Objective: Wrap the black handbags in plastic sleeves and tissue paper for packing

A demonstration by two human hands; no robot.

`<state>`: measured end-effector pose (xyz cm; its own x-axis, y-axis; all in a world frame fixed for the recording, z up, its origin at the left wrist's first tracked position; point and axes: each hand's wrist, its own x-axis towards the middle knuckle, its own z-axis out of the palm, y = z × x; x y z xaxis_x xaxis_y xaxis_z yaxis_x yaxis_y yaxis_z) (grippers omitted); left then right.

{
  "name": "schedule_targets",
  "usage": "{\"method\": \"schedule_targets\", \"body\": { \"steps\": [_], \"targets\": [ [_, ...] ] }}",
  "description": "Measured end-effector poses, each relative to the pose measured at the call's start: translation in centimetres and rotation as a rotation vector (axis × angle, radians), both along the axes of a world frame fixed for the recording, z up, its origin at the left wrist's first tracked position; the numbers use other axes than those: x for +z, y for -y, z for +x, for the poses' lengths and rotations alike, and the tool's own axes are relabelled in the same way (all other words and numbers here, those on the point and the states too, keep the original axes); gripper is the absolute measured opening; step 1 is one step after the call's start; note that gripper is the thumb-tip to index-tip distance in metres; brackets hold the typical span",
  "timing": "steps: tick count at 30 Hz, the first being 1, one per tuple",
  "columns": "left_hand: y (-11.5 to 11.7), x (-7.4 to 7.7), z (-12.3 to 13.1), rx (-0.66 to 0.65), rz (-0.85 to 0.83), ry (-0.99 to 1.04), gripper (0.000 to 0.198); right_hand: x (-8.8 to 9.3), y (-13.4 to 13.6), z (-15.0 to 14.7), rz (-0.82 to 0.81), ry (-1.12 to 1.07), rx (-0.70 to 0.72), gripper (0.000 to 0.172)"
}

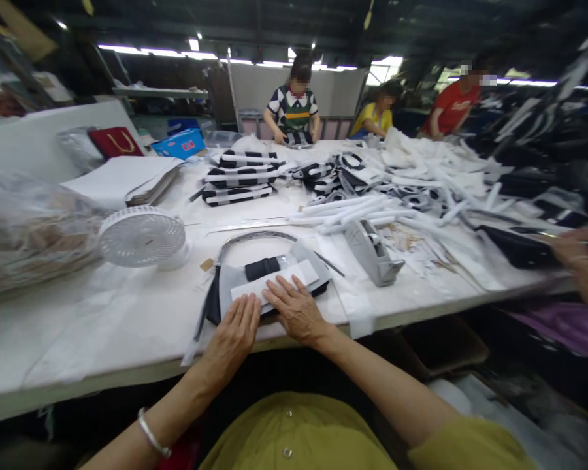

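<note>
A dark handbag (213, 301) lies flat near the table's front edge, its looped handle (255, 236) stretching away from me. Grey-white wrapping (301, 256) covers much of it, and a black strap piece (262, 268) shows on top. Across the wrapping rests a white rectangular strip of card or foam (274, 279). My left hand (238, 323) lies flat at the strip's near left part, fingers stretched out. On its near right part, my right hand (294, 307) presses with fingers spread. The two hands almost touch at the fingertips.
A white fan (143, 238) and a grey tape dispenser (372, 251) flank the bag. Behind are white foam tubes (353, 212), wrapped black pieces (242, 176) and a paper stack (127, 179). At right, a co-worker's hand (575, 248) touches another black bag (514, 245).
</note>
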<state>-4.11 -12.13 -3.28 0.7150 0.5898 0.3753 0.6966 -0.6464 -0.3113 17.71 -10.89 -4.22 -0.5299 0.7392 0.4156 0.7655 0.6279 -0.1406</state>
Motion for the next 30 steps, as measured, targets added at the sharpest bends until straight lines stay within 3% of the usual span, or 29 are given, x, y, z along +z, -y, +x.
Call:
{"method": "schedule_targets", "body": {
  "steps": [6, 11, 16, 20, 24, 30],
  "targets": [
    [-1.8, -0.6, 0.4, -0.079, 0.170, -0.063, 0.046, -0.4, 1.2, -1.8, 0.036, -0.068, -0.117, 0.050],
    [-2.6, 1.4, -0.3, -0.190, 0.223, -0.012, 0.046, 0.4, 1.2, -2.7, 0.045, -0.058, -0.117, 0.059],
    [-3.8, 3.6, -1.0, -0.220, 0.239, 0.088, 0.040, 0.8, -1.0, -3.6, 0.224, -0.059, -0.131, 0.040],
    [-4.5, 4.3, -1.6, -0.160, 0.161, 0.103, 0.043, 2.1, -2.9, -3.7, 0.288, -0.023, -0.081, 0.029],
    [-3.8, 3.8, -1.2, -0.042, 0.099, 0.086, 0.049, 3.7, -3.6, -3.6, 0.234, 0.021, -0.017, 0.024],
    [-3.2, 3.1, 0.3, 0.049, 0.260, 0.125, 0.030, 3.8, -3.3, -4.0, 0.134, 0.053, -0.013, 0.022]
  ]
}}
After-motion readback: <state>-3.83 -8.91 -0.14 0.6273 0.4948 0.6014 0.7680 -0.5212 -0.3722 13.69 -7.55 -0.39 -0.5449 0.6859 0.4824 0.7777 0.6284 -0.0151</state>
